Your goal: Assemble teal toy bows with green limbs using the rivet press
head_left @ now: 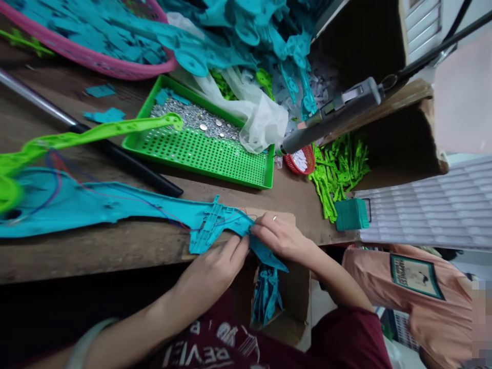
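A long blue plastic shell (134,202), open side up with ribs and posts inside, lies along the table's front edge. Thin red and blue wires (169,212) run along it. My left hand (225,259) is closed on the near edge of its narrow right part. Just right of it, my right hand (280,236) pinches the same part from the far side, a ring on one finger. Whether a small piece sits between the fingertips is hidden. The shell's pointed tip (271,256) sticks out past the table edge. A bright green plastic part (96,132) overlaps its left end.
Beyond the shell stands a green tray (192,159) of screws. A grey electric screwdriver (334,113) hangs at right. Around are a pink basket (96,64), a red basket (294,163), green parts (342,169) and a black-ended rod (138,166). A box (295,302) with blue parts stands below; a person (407,287) is at right.
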Motion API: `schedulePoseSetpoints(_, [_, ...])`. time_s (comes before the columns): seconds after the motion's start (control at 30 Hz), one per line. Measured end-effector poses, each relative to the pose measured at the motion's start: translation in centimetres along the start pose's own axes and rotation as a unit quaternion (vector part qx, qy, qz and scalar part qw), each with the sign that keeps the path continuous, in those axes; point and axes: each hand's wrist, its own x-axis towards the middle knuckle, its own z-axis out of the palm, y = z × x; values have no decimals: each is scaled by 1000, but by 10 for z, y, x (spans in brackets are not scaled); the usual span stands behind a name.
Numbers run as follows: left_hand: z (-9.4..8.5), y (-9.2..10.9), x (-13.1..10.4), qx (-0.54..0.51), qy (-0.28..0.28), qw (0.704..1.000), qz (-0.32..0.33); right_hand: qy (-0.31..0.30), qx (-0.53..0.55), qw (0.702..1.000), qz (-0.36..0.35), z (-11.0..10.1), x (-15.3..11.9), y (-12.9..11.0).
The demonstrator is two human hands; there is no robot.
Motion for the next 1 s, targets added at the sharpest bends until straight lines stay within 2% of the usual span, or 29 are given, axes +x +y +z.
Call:
schedulePoseSetpoints(0.1, [-1, 1, 0, 5, -13, 1000, -3, 1, -70, 996, -61, -1, 5, 1])
schedulePoseSetpoints(0.2, [-4, 1, 1, 16, -41, 999, 0, 7, -96, 991, -97, -5, 7, 3])
schedulePoseSetpoints(0.37, [-5, 0, 1, -8, -55, 998, -5, -50, -16, 995, -85, -14, 15, 8])
schedulePoseSetpoints(0.47, [-2, 0, 2, -20, -50, 999, -10, -119, 113, 986, -27, -15, 29, 20])
schedulePoseSetpoints(0.57, [-2, 3, 5, 1, -59, 998, -12, -155, 272, 946, 83, -15, 42, 32])
schedulePoseSetpoints(0.63, [-10, 5, 6, -6, -59, 998, -20, -118, 321, 926, 158, -19, 39, 34])
schedulePoseSetpoints(0.67, [-17, 4, 6, -17, -51, 998, -20, -76, 327, 921, 196, -21, 32, 31])
schedulePoseSetpoints(0.73, [-35, -1, 6, -38, -33, 999, -4, 53, 318, 900, 294, -22, 4, 13])
schedulePoseSetpoints(0.77, [-46, -7, 7, -38, -28, 999, 9, 141, 307, 866, 368, -19, -14, -3])
schedulePoseSetpoints(0.8, [-55, -14, 8, -29, -29, 999, 21, 230, 291, 814, 447, -13, -33, -22])
schedulePoseSetpoints(0.83, [-63, -23, 10, -13, -38, 999, 30, 316, 271, 739, 530, -3, -51, -45])
schedulePoseSetpoints(0.87, [-69, -33, 13, 7, -54, 998, 34, 391, 254, 645, 606, 11, -65, -70])
schedulePoseSetpoints(0.9, [-72, -42, 16, 25, -72, 996, 36, 420, 242, 591, 644, 27, -73, -96])
schedulePoseSetpoints(0.93, [-72, -51, 20, 37, -91, 994, 43, 430, 242, 562, 664, 45, -77, -120])
schedulePoseSetpoints(1.0, [-68, -64, 24, 41, -122, 989, 72, 441, 252, 528, 681, 81, -65, -158])
